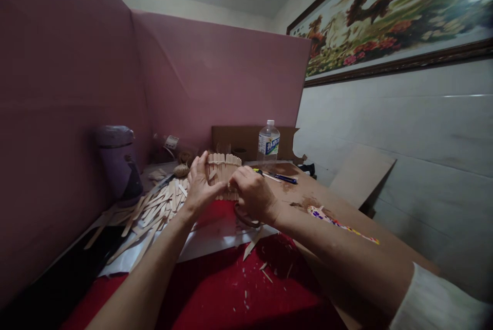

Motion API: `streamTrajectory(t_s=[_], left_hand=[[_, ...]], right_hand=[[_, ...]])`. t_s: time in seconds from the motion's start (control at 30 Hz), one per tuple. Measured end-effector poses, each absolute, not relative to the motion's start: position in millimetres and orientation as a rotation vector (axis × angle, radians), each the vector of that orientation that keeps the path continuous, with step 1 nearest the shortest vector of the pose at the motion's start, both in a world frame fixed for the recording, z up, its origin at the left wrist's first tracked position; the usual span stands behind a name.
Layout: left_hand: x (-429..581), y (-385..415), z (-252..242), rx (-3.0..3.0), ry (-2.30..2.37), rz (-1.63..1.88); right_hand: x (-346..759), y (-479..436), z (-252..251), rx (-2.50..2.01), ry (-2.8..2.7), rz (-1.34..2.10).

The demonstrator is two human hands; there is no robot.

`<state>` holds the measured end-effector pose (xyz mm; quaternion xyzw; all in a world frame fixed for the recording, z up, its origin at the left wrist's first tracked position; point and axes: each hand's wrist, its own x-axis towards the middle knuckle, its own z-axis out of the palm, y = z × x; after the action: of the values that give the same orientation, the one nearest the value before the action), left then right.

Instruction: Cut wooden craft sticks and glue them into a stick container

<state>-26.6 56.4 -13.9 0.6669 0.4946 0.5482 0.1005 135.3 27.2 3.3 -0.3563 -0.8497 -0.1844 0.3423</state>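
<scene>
A small cup-like piece built of upright popsicle sticks (222,169) stands before me, with a cord band round its upper part. My left hand (201,182) grips its left side, fingers behind and thumb across the front. Against its right front my right hand (251,187) is closed, knuckles toward me; what its fingers pinch is hidden. A brown ring-shaped item (246,218), partly covered, lies under my right hand. Loose wooden sticks (164,206) are heaped to the left of my left hand.
A purple thermos (120,165) stands at left, a plastic bottle (268,141) at the back. On the right lie a blue pen-like tool (283,178) and a colourful patterned strip (339,223). Wood scraps (266,274) litter the red surface (215,289). Pink panels (223,78) rise behind.
</scene>
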Motion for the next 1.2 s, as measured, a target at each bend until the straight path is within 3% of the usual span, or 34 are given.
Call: streamTrajectory(t_s=[1.2], left_hand=[[-29.7,59.6,-13.7,1.983,1.423,1.651]], right_hand=[[152.6,13.7,-17.4,-0.945,-2.239,-0.611]])
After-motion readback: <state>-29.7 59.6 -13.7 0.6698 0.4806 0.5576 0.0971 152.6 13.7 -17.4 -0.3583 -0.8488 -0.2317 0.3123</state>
